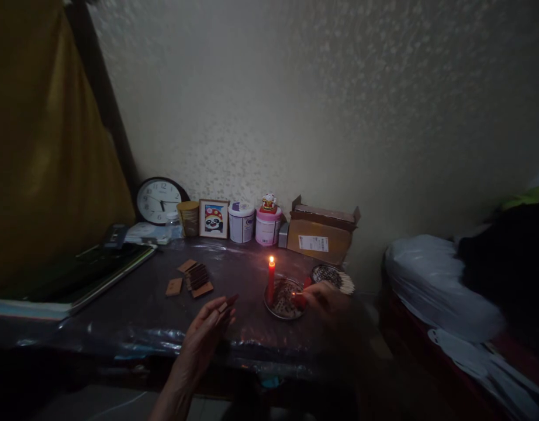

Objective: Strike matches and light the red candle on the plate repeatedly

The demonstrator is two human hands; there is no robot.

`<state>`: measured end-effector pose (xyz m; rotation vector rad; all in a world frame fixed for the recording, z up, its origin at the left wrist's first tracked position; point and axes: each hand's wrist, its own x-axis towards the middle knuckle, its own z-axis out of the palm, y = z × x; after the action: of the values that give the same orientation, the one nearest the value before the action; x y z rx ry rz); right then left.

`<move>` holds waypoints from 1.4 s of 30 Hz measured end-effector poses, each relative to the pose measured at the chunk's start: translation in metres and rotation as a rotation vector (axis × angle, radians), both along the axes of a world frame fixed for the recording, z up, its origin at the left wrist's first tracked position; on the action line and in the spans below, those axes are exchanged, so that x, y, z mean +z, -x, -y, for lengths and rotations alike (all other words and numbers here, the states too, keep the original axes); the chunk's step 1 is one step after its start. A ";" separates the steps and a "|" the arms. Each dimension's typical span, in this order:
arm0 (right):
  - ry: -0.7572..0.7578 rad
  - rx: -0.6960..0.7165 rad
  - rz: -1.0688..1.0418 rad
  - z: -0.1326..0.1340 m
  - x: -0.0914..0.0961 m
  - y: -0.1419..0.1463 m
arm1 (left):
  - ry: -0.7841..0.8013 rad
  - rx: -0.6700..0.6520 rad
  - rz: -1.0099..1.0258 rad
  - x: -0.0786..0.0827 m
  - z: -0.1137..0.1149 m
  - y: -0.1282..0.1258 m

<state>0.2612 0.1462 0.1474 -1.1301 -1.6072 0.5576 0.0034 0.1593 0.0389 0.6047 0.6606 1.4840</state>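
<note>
My left hand (210,324) is closed on a small matchbox (228,303) with a dark side, held above the table's front part. In my right hand (324,296) a thin match (298,293) is pinched, its tip glowing orange. That tip is over a round metal plate (283,317) with dark residue in it. A lit red candle (271,283) stands upright at the plate's left side. Another red piece (305,286), partly hidden by my right hand, is at the plate's right. Behind that hand sits a dish (326,275) with dark bits and several pale matchsticks (346,283).
Several matchboxes (197,278) lie stacked on the dark plastic-covered table (247,272). Along the wall are a clock (159,200), a panda picture (214,219), two tubs (242,225) and a cardboard box (320,234). A plastic bag (440,286) bulges at the right.
</note>
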 end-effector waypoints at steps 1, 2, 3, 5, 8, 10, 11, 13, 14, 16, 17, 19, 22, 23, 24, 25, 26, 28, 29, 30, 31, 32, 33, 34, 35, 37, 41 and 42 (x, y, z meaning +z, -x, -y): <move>-0.013 0.004 0.011 0.001 0.001 0.006 | 0.001 0.004 -0.005 0.000 0.000 0.000; -0.023 0.022 -0.017 0.001 0.002 0.010 | 0.002 0.007 -0.011 0.000 0.000 0.001; -0.025 0.045 -0.071 0.002 0.003 0.011 | 0.004 0.011 -0.015 0.000 0.000 0.001; 0.004 0.060 -0.187 0.001 0.001 0.005 | 0.007 0.017 -0.016 0.001 0.001 0.002; 0.102 -0.082 -0.318 -0.013 -0.014 -0.024 | 0.002 0.003 -0.005 0.001 0.001 0.002; 0.106 -0.278 -0.409 -0.028 -0.031 -0.051 | 0.002 -0.009 0.004 0.001 0.001 0.002; 0.118 -0.369 -0.438 -0.036 -0.040 -0.065 | 0.003 -0.013 0.008 0.001 0.001 0.001; 0.107 -0.453 -0.454 -0.047 -0.059 -0.091 | 0.006 -0.019 0.010 0.001 0.001 0.000; 0.110 -0.490 -0.450 -0.050 -0.067 -0.102 | 0.005 -0.020 0.009 0.001 0.000 0.000; 0.128 -0.567 -0.429 -0.052 -0.081 -0.121 | -0.002 -0.024 0.009 0.001 -0.001 -0.001; 0.133 -0.601 -0.415 -0.053 -0.087 -0.129 | -0.008 -0.026 0.011 0.001 -0.001 -0.001; 0.143 -0.651 -0.378 -0.054 -0.095 -0.142 | -0.021 -0.035 0.012 0.000 -0.002 -0.002; 0.166 -0.695 -0.298 -0.061 -0.103 -0.159 | -0.027 -0.043 0.007 0.000 -0.004 -0.003; 0.176 -0.702 -0.269 -0.064 -0.105 -0.163 | -0.025 -0.042 0.007 0.000 -0.004 -0.003; 0.186 -0.708 -0.238 -0.067 -0.107 -0.167 | -0.023 -0.042 0.009 0.000 -0.004 -0.003; 0.195 -0.714 -0.207 -0.071 -0.109 -0.169 | -0.022 -0.043 0.011 0.000 -0.005 -0.003; 0.202 -0.719 -0.175 -0.074 -0.110 -0.171 | -0.022 -0.048 0.013 0.000 -0.005 -0.003; 0.210 -0.724 -0.111 -0.078 -0.114 -0.172 | -0.021 -0.060 0.016 0.000 -0.005 -0.003; 0.210 -0.723 -0.081 -0.080 -0.115 -0.171 | -0.021 -0.065 0.017 -0.001 -0.005 -0.003; 0.210 -0.720 -0.053 -0.081 -0.117 -0.170 | -0.019 -0.068 0.018 -0.001 -0.005 -0.003; 0.209 -0.714 -0.028 -0.082 -0.118 -0.168 | -0.015 -0.068 0.019 -0.002 -0.006 -0.003; 0.208 -0.709 -0.004 -0.083 -0.119 -0.166 | -0.012 -0.067 0.018 -0.002 -0.006 -0.003; 0.208 -0.705 0.019 -0.084 -0.120 -0.164 | -0.009 -0.065 0.016 -0.003 -0.006 -0.003; 0.210 -0.702 0.041 -0.086 -0.120 -0.163 | -0.008 -0.062 0.013 -0.004 -0.007 -0.003; 0.212 -0.700 0.062 -0.087 -0.120 -0.161 | -0.008 -0.061 0.011 -0.004 -0.007 -0.002; 0.218 -0.695 0.100 -0.090 -0.120 -0.159 | -0.011 -0.060 0.013 -0.005 -0.007 -0.002; 0.235 -0.692 0.164 -0.094 -0.119 -0.157 | -0.011 -0.066 0.018 -0.005 -0.006 -0.002; 0.240 -0.697 0.176 -0.094 -0.119 -0.157 | -0.010 -0.065 0.016 -0.004 -0.005 -0.002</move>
<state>0.4180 0.2406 0.0288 -1.8476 -1.1878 0.1893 0.0052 0.1648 0.0345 0.6165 0.6161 1.4307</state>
